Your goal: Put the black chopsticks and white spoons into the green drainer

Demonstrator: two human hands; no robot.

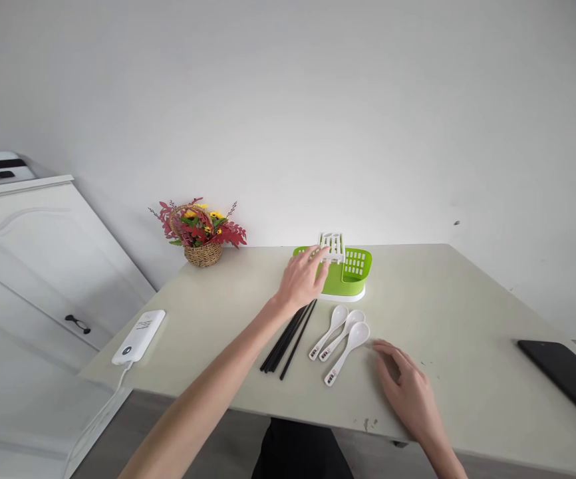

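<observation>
My left hand (302, 276) reaches over the near left side of a green and white utensil caddy (340, 285), fingers stretched out. Its fingertips are at the edge of the caddy's white slotted top piece (336, 245); whether they touch it I cannot tell. The left part of the caddy is hidden behind this hand. My right hand (408, 389) rests on the table with fingers loosely bent, thumb apart and nothing in it. To its left lie three white spoons (352, 337) with printed handles. Several black chopsticks (288, 338) lie beside the spoons, partly covered by my left wrist.
On the pale table (428, 293), a wicker basket of flowers (203, 251) stands at the back left. A white power bank (139, 336) with a cable lies at the left edge, a black phone (562, 376) at the right. A white cabinet (33, 266) adjoins on the left.
</observation>
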